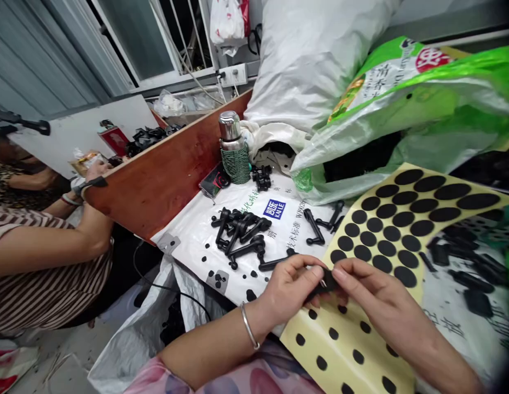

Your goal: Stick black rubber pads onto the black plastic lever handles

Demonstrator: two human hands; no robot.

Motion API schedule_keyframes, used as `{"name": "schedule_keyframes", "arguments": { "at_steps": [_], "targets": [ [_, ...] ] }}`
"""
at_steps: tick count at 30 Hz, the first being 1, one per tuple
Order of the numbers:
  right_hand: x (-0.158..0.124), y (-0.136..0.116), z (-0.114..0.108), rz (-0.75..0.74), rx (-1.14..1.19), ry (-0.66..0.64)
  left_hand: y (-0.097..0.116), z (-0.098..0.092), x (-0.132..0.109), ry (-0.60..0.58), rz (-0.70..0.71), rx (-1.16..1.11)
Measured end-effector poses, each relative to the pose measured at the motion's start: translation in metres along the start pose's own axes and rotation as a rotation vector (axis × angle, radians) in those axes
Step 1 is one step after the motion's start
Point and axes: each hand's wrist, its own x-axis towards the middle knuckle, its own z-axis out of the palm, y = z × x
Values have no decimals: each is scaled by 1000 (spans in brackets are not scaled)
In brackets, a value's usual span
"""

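Observation:
A small black part (326, 283) sits between both hands, over a yellow sheet (345, 334) of black round stickers. My left hand (293, 287), with a silver bangle at the wrist, pinches it from the left. On its right side, my right hand (367, 284) grips it with thumb and forefinger. Several black jointed arms (242, 235) lie in a pile on the white sacking beyond my left hand. A pair of similar black arms (314, 227) rests farther right. The upper sticker sheet (386, 232) carries rows of larger black ovals.
A steel flask (233, 148) stands by the wooden partition (156, 164). Green and white bags (402, 120) fill the back right. Black pieces (472, 268) lie at the right. Another person's arm (53, 246) is at the left, beyond the partition.

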Motion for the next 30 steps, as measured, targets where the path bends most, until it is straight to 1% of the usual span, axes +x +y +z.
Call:
{"name": "schedule_keyframes", "arguments": {
  "at_steps": [2,4,6,8,9,11,12,13,14,16,17,18,20,23,25,26,27,28,30],
  "targets": [
    [3,1,0,38,-55,-4,0,3,-2,21,-1,8],
    [6,5,-1,84,-83,-38,1,3,-5,26,-12,6],
    [7,11,-4,123,-76,-61,4,-1,-8,15,17,12],
    [6,17,-7,137,-74,-58,12,-12,-9,29,128,56],
    [4,20,-9,135,-90,-53,17,-21,-9,69,218,107],
    [0,23,-14,122,-144,-45,30,-42,-4,223,433,305],
    [-3,23,-16,114,-164,-35,37,-54,-1,320,541,458],
    [-5,23,-18,111,-179,-21,43,-65,3,419,619,639],
    [-7,23,-21,113,-191,-7,49,-75,7,499,657,839],
    [-9,23,-27,126,-225,4,58,-90,15,585,634,1222],
    [-9,24,-30,130,-248,3,60,-96,18,602,598,1373],
    [-9,25,-34,132,-270,-1,61,-100,22,609,563,1481],
    [-9,28,-41,122,-280,22,59,-106,26,606,532,1583],
    [-12,31,-49,117,-252,122,57,-109,28,600,560,1580],
    [-15,31,-53,131,-252,177,59,-104,22,634,645,1477],
    [-17,29,-54,137,-254,197,62,-98,17,634,705,1364],
    [-18,28,-55,139,-252,213,65,-91,9,605,755,1213],
    [-19,26,-55,136,-248,226,69,-83,1,542,771,1016],
    [-19,23,-54,131,-235,240,75,-68,-18,414,723,657]
  ]
}}
